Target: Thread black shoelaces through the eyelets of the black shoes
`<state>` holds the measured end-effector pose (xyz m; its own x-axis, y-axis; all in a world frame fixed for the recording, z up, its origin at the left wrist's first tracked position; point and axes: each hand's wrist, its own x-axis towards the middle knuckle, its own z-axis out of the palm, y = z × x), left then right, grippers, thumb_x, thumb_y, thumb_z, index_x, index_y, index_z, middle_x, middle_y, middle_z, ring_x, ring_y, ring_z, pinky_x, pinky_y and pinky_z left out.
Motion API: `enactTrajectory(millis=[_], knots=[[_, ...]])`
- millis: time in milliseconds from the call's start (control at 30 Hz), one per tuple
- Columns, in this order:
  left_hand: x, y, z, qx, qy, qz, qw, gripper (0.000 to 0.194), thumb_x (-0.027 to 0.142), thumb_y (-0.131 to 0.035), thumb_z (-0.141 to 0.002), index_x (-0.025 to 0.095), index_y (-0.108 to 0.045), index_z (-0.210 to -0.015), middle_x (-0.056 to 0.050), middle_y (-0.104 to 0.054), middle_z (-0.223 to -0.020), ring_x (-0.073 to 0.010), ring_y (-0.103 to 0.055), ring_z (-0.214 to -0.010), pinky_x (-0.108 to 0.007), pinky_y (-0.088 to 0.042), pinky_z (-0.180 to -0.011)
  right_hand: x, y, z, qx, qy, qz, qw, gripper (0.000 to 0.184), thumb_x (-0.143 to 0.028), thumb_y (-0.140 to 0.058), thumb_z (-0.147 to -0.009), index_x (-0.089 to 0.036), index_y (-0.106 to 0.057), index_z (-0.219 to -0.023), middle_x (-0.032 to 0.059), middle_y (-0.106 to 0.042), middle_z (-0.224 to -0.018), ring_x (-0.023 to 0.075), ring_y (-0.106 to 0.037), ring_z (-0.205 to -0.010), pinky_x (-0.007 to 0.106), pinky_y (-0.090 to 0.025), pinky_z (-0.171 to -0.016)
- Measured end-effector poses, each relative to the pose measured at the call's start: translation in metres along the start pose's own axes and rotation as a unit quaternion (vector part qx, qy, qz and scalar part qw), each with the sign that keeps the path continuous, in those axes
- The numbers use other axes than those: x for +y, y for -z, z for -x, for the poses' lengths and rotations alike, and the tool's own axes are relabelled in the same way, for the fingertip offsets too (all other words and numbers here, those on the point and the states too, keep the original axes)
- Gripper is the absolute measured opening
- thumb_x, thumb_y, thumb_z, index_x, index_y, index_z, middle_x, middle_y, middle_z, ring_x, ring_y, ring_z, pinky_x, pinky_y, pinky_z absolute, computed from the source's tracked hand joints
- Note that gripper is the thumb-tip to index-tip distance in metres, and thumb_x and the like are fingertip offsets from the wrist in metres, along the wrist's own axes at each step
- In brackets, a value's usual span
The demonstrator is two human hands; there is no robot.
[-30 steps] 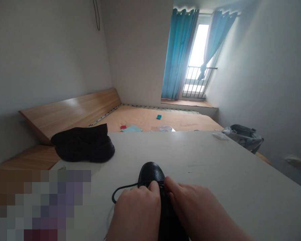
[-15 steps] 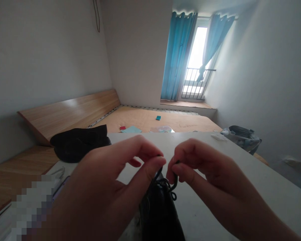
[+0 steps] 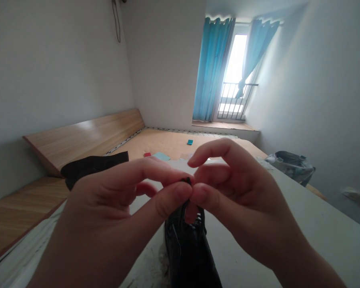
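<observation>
A black leather shoe (image 3: 189, 253) stands on the white table (image 3: 303, 224) just below my hands, toe pointing away from me. My left hand (image 3: 120, 212) and my right hand (image 3: 237, 200) are raised above it, fingertips meeting. Both pinch the black shoelace (image 3: 186, 181) between thumb and forefinger, and the lace runs down to the shoe's eyelets. My hands hide most of the shoe's front.
A second black shoe (image 3: 90, 168) lies at the table's far left corner. Beyond the table is a wooden bed frame (image 3: 87, 134) with small coloured items (image 3: 190, 142) on its boards. A grey bag (image 3: 291, 164) sits at the right. Blue curtains (image 3: 213, 68) frame a window.
My hands rose from the shoe's laces up toward the camera, pulling the lace ends with them, and the fingertips have now come together. The view tilted slightly.
</observation>
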<state>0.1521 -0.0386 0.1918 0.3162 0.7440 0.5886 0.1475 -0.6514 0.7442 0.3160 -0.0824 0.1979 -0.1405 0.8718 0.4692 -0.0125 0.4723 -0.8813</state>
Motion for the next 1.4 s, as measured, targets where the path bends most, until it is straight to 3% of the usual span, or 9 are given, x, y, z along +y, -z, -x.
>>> enactTrajectory(millis=[200,367,500,633,767,933,1067,1267,1400], knots=[[-0.010,-0.007,-0.006,-0.005,-0.001,0.051,0.999,0.007,0.029,-0.063,-0.082,0.027,-0.066,-0.076,0.007,-0.065,-0.075,-0.0117,-0.058,-0.068,-0.020,-0.049,-0.061,0.013,0.010,-0.014,-0.076,-0.036,-0.004,0.996,0.022,-0.040,-0.058,-0.088,-0.020,-0.052,-0.086,-0.0029,-0.057,-0.074,0.0101,-0.056,-0.069,0.023,-0.048,-0.065],[-0.024,-0.010,-0.014,0.024,-0.003,0.090,0.996,0.007,0.031,-0.061,-0.085,0.025,-0.061,-0.081,0.006,-0.059,-0.075,-0.0113,-0.055,-0.073,-0.020,-0.045,-0.067,0.011,0.019,-0.016,-0.248,-0.101,-0.038,0.963,0.032,-0.031,-0.032,-0.100,-0.018,-0.046,-0.075,-0.0036,-0.049,-0.065,0.0093,-0.053,-0.064,0.027,-0.048,-0.072],[-0.041,-0.016,-0.022,-0.139,0.067,0.027,0.988,0.026,0.034,-0.037,-0.095,0.023,-0.060,-0.100,0.001,-0.063,-0.088,-0.0156,-0.057,-0.086,-0.028,-0.045,-0.082,0.005,0.031,-0.014,-0.172,-0.044,0.151,0.972,0.029,-0.030,-0.034,-0.099,-0.019,-0.046,-0.075,-0.0052,-0.041,-0.063,0.0076,-0.042,-0.055,0.020,-0.037,-0.053],[-0.057,-0.029,-0.017,-0.354,0.074,-0.126,0.924,0.025,0.025,-0.041,-0.089,0.022,-0.066,-0.094,0.000,-0.067,-0.091,-0.0171,-0.059,-0.085,-0.028,-0.045,-0.077,0.005,0.041,-0.009,-0.137,-0.056,0.504,0.851,0.021,-0.018,-0.039,-0.094,-0.020,-0.051,-0.076,-0.0039,-0.050,-0.065,0.0100,-0.045,-0.059,0.022,-0.031,-0.054],[-0.062,-0.039,-0.006,-0.420,0.045,-0.177,0.889,0.030,0.019,-0.040,-0.085,0.025,-0.068,-0.090,0.001,-0.068,-0.094,-0.0170,-0.061,-0.087,-0.027,-0.043,-0.078,0.010,0.041,-0.005,-0.212,-0.098,0.608,0.759,0.018,-0.011,-0.047,-0.086,-0.019,-0.054,-0.071,-0.0037,-0.050,-0.058,0.0103,-0.040,-0.051,0.023,-0.021,-0.046],[-0.061,-0.036,-0.006,-0.439,0.057,-0.166,0.881,0.030,0.019,-0.037,-0.085,0.021,-0.066,-0.092,-0.002,-0.069,-0.098,-0.0177,-0.061,-0.088,-0.026,-0.043,-0.080,0.009,0.042,-0.011,-0.339,-0.176,0.463,0.799,0.025,-0.008,-0.042,-0.088,-0.020,-0.055,-0.071,-0.0076,-0.046,-0.048,0.0072,-0.042,-0.047,0.019,-0.025,-0.045],[-0.065,-0.035,-0.011,-0.480,0.073,-0.169,0.858,0.024,0.032,-0.046,-0.085,0.021,-0.065,-0.094,-0.002,-0.070,-0.092,-0.0192,-0.062,-0.080,-0.026,-0.045,-0.070,0.005,0.038,-0.018,-0.416,-0.147,0.328,0.835,0.020,-0.016,-0.045,-0.093,-0.019,-0.053,-0.075,-0.0073,-0.050,-0.064,0.0050,-0.045,-0.055,0.015,-0.035,-0.054],[-0.071,-0.037,-0.011,-0.469,0.078,-0.198,0.857,0.026,0.026,-0.042,-0.086,0.028,-0.066,-0.094,0.003,-0.072,-0.091,-0.0190,-0.064,-0.082,-0.026,-0.041,-0.067,0.003,0.029,-0.023,-0.560,-0.100,0.144,0.810,0.026,-0.001,-0.047,-0.088,-0.018,-0.042,-0.069,-0.0048,-0.045,-0.065,0.0069,-0.045,-0.067,0.012,-0.039,-0.064],[-0.067,-0.033,-0.011,-0.472,0.085,-0.176,0.859,0.024,0.025,-0.046,-0.083,0.026,-0.068,-0.094,0.002,-0.072,-0.088,-0.0185,-0.063,-0.078,-0.025,-0.042,-0.062,0.012,0.030,-0.026,-0.560,-0.181,0.045,0.807,0.023,-0.003,-0.041,-0.090,-0.017,-0.044,-0.072,-0.0032,-0.045,-0.068,0.0063,-0.042,-0.060,0.013,-0.040,-0.056]])
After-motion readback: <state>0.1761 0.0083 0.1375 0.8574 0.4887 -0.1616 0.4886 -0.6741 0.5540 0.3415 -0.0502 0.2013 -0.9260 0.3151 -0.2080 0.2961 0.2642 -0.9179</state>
